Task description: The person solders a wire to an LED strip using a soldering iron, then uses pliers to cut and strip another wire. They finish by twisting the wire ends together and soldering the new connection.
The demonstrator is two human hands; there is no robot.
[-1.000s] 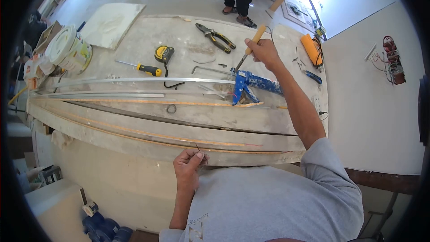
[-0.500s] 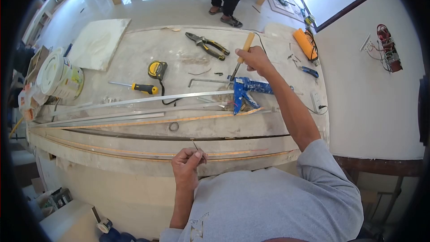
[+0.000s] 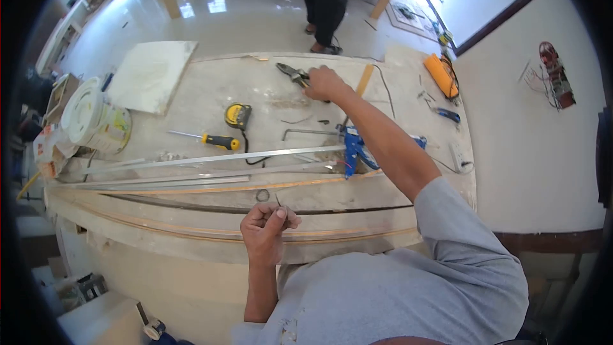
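My right hand point(image 3: 324, 83) reaches across the workbench point(image 3: 191, 243) and closes over the handles of the black-and-yellow pliers point(image 3: 289, 71); only their jaws stick out to the left. A wooden-handled tool point(image 3: 364, 80) lies on the bench just right of that hand. My left hand point(image 3: 267, 223) stays at the near edge, pinching a thin short wire point(image 3: 278, 200) between thumb and fingers. A blue caulking gun point(image 3: 355, 148) lies under my right forearm.
A yellow tape measure point(image 3: 237, 115), a yellow-black screwdriver point(image 3: 217, 142), long metal strips point(image 3: 211, 158) and a bent metal rod point(image 3: 306, 131) lie mid-bench. A bucket point(image 3: 96, 118) and white slab point(image 3: 150, 73) sit left. An orange tool point(image 3: 442, 75) lies right. A person point(image 3: 325, 0) stands beyond.
My right hand has let go of the wooden-handled tool, which now lies on the bench, and moved left onto the pliers. My left hand still pinches the wire.
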